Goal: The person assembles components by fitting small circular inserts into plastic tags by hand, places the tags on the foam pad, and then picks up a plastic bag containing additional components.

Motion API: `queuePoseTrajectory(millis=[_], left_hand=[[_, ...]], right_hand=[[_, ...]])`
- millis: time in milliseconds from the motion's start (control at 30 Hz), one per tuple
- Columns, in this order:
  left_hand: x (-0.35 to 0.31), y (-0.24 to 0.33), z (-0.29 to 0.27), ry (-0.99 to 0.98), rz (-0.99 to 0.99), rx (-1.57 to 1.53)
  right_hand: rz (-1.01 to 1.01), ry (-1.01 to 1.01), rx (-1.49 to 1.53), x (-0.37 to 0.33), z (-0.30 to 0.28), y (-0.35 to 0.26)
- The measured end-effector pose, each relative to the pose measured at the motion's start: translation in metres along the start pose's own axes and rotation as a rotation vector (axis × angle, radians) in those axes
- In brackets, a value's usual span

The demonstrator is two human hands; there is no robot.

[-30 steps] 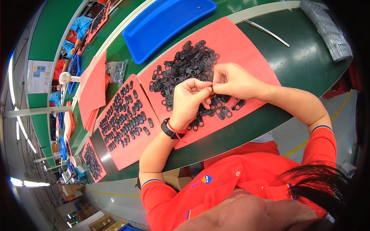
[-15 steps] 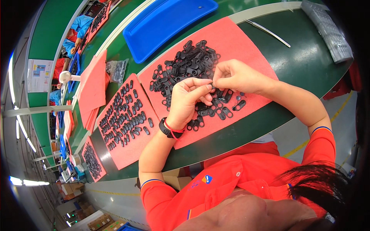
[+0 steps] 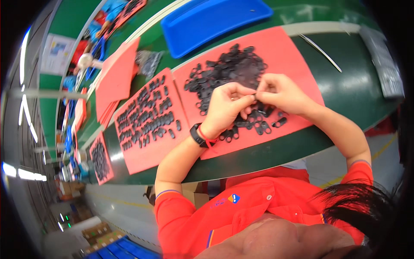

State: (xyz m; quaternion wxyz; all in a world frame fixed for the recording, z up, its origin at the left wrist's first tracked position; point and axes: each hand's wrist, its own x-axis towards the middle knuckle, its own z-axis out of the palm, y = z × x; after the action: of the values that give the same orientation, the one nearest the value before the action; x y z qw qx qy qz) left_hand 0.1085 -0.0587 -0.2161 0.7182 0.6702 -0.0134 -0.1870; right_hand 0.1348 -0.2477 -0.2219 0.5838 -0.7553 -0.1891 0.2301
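Hands: two, the left hand [image 3: 225, 106] and right hand [image 3: 285, 93]; each grip is pinched narrow (whether anything is held cannot be told).
Black parts [image 3: 238, 65]: one heap, too dense to be counted, is spread on one pink mat [image 3: 298, 60].
Blue tray [image 3: 215, 22]: one is set beyond it.

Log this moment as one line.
left hand: pinched | right hand: pinched, beside left | anything held: unclear | black parts: heaped on pink mat | blue tray: beyond mat
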Motion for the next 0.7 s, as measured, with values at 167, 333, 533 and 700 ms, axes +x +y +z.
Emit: queuePoseTrajectory(millis=[167,333,533,700], left_hand=[[-0.002,0.011,-0.011,0.094,0.169,0.229],[-0.022,0.031,-0.04,0.164,0.25,0.2],[-0.09,0.052,-0.112,0.432,0.267,0.423],[-0.143,0.03,-0.15,0.43,0.007,0.529]], right_hand=[[0.169,0.034,0.212,-0.003,-0.004,-0.014],[0.144,-0.004,0.205,-0.001,-0.003,-0.014],[0.119,-0.028,0.149,-0.003,-0.002,-0.01],[0.119,-0.058,0.086,-0.004,0.0,-0.013]])
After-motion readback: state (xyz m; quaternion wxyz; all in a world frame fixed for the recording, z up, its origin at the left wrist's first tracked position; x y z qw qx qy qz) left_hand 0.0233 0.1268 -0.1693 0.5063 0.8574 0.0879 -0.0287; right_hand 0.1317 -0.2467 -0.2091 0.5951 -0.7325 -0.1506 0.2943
